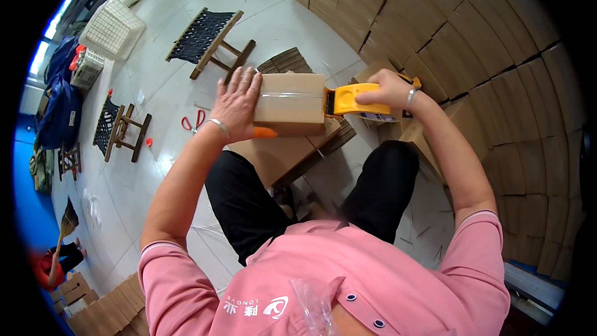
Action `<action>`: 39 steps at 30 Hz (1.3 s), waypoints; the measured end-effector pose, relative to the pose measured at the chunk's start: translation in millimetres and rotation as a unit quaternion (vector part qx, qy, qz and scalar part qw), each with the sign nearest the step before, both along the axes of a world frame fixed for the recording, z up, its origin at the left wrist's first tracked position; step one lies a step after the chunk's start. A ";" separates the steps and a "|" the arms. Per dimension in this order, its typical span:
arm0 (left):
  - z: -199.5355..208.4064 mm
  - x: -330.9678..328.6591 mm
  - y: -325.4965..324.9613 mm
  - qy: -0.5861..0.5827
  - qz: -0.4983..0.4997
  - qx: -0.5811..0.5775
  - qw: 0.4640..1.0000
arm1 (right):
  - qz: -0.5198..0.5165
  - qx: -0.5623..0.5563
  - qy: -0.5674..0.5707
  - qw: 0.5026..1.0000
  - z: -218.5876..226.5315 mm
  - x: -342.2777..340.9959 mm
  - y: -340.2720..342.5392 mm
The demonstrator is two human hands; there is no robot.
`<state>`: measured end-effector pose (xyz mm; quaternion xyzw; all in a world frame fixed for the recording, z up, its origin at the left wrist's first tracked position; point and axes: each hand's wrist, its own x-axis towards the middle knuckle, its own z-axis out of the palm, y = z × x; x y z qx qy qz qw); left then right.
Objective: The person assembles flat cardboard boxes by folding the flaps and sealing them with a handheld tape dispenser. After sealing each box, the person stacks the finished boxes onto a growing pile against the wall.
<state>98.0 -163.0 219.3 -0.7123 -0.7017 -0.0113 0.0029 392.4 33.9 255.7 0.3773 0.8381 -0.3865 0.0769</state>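
Observation:
A small brown cardboard box (291,112) sits in front of me on a larger flat piece of cardboard (273,157). Clear tape runs across its top. My left hand (237,101) lies against the box's left end, fingers stretched out and apart, an orange cover on the thumb along the near side. Wrapped round a yellow tape dispenser (354,98), my right hand (393,92) is closed. The dispenser's front end touches the box's right end. Part of its tape roll shows below the yellow body.
Stacked cardboard (460,43) rises along the right. Red-handled scissors (194,122) lie on the floor to the left. Folding stools (208,37) and a white plastic crate (112,28) stand farther left. At the lower left, a person (50,267) is near a broom (67,223).

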 end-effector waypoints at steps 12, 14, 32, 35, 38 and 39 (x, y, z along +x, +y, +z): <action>-0.4 57.2 24.2 -0.011 -0.042 -0.004 0.999 | -0.156 0.276 -0.101 0.943 -54.7 -58.0 -89.3; 0.4 80.4 30.1 -0.010 -0.078 -0.008 0.997 | -0.167 0.262 -0.120 0.943 -56.5 -56.7 -92.2; 32.0 61.2 76.6 -0.730 0.110 0.251 0.625 | -0.465 0.211 0.304 0.804 -64.2 98.6 -101.8; 17.2 123.3 107.5 -0.833 0.121 0.150 0.518 | -0.554 0.165 0.466 0.669 -20.5 149.5 -135.3; -6.3 212.8 142.3 -0.853 0.135 0.026 0.503 | -0.582 0.207 0.551 0.561 8.1 214.7 -159.5; -11.5 254.6 150.9 -0.852 0.155 0.013 0.500 | -0.587 0.255 0.545 0.542 17.5 234.3 -162.6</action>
